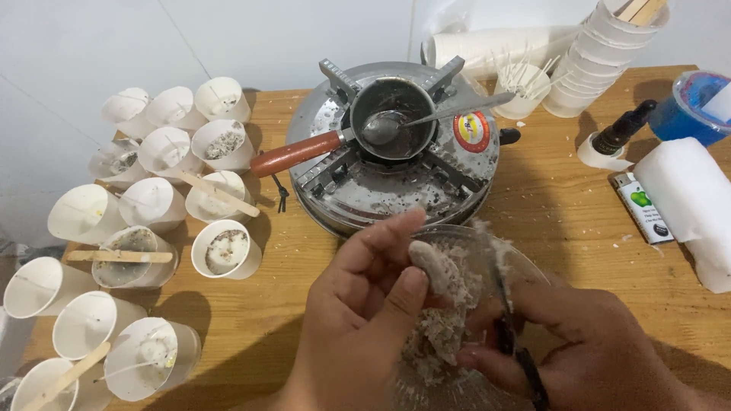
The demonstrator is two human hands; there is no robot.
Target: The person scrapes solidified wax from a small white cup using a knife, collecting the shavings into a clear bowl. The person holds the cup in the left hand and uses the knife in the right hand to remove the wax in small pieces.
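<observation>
Waxy white lump (432, 268) pinched in left hand (358, 320) fingers over the clear bowl (525, 262); right hand (594, 342) grips scissors (506, 320), shaving. Beyond, the pan (392, 114) sits flake-free; leftward, most cups (152, 205) look unfilled — early going, I'd judge.

Fifteen white paper cups (226, 252), one stove (396, 152), one small pan (392, 118), one spoon (426, 120), one lighter (643, 207).

White wax lump (432, 268), red-brown pan handle (297, 153) (blue cup (689, 110) beyond)
</observation>
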